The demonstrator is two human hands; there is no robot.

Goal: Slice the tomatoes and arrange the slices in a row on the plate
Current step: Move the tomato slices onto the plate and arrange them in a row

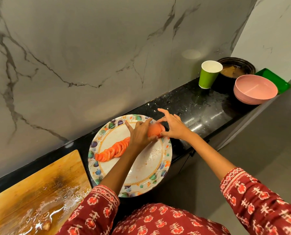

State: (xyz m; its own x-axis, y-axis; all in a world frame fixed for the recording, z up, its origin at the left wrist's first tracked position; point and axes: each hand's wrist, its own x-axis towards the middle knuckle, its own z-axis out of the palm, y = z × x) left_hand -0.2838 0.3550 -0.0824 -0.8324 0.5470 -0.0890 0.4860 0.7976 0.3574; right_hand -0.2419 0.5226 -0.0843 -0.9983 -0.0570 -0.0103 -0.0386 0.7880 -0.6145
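Note:
A large white plate [148, 165] with a leaf-patterned rim lies on the black counter. On its left half, several overlapping tomato slices [113, 150] form a row running toward the middle. At the plate's far right edge, both hands meet around a stack of sliced tomato [155, 129]. My left hand [139, 133] grips the stack from the left with its fingers spread over it. My right hand [172, 125] pinches the same stack from the right, thumb below and fingers above. No knife is in view.
A wet wooden cutting board [34, 192] lies at the left. At the back right stand a green paper cup [208, 73], stacked pink bowls [255, 89], a dark round pan [238, 67] and a green tray [275, 78]. The marble wall rises behind the counter.

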